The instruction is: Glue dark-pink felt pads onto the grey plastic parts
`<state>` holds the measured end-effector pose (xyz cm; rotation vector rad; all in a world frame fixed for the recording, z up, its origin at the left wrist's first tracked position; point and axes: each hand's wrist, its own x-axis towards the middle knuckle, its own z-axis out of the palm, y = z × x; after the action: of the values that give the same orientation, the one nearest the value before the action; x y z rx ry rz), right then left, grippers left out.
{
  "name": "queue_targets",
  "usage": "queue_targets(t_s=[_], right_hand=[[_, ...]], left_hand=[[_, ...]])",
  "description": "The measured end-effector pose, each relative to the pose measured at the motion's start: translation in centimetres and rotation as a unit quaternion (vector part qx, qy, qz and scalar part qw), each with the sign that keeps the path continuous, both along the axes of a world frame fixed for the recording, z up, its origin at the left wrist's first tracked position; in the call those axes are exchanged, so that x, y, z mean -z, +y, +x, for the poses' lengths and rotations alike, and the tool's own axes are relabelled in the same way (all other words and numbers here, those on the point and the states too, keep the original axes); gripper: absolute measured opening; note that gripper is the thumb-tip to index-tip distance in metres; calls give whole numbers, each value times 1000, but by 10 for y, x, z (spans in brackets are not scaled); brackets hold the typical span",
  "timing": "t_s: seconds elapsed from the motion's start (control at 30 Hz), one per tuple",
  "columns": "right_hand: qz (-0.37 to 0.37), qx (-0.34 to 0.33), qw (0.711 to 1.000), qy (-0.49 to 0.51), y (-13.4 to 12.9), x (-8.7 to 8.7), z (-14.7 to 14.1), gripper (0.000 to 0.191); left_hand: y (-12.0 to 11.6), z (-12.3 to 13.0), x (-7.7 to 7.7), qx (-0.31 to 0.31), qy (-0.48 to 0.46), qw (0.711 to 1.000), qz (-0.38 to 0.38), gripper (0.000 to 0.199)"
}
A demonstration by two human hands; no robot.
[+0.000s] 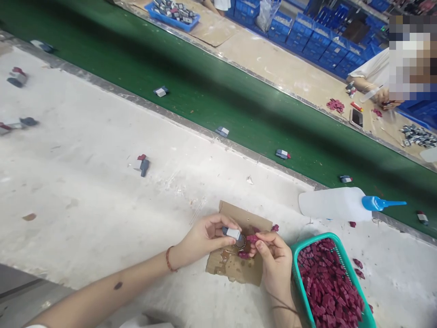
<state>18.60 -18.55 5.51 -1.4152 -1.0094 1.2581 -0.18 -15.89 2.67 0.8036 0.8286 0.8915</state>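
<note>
**Over the cardboard (pixel 218 266), two pieces close together**

My left hand (pixel 205 234) pinches a grey-and-white piece (pixel 233 233). My right hand (pixel 276 259), fingertips nearly closed, pinches a maroon piece (pixel 251 238) beside it; I can't tell whether they touch. I judge them unjoined. A belt piece (pixel 283 154) shows maroon attached; plenty of loose maroon pieces fill the green basket (pixel 356 282).

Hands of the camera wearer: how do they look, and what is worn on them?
The left hand and right hand wear no gloves. A thin reddish bracelet circles the left wrist; a thin dark band crosses the right. A white edge, probably a sleeve, shows at the lower left.
</note>
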Motion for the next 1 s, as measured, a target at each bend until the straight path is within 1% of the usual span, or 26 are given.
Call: queue_targets(t_s=[0.13,0.27,0.43,0.6,0.7,0.8,0.9,1.0], right_hand=[[-24,8,1000,8,-2,2,-5,30],[-20,1,1000,-1,-3,3,-9,31],[4,-11,1000,-19,-4,3,-12,29],[49,-55,996,-49,-5,5,-9,17],[86,-80,989,-92,-7,4,-8,11],[107,-97,982,-120,-9,1,-7,10],[113,-105,979,-132,-10,1,-7,11],[109,-99,979,-141,-10,3,-6,11]], left_hand=[[-4,3,-2,-14,28,998,50,26],[-5,4,-3,-19,42,997,65,23],[-5,4,-1,-16,35,998,57,20],[-6,4,-3,-20,26,998,58,13],[-7,5,-3,-28,37,997,62,12],[-8,4,-3,-25,63,995,71,11],[-7,2,-5,-18,100,989,106,9],[-1,-1,-13,7,153,975,162,8]])
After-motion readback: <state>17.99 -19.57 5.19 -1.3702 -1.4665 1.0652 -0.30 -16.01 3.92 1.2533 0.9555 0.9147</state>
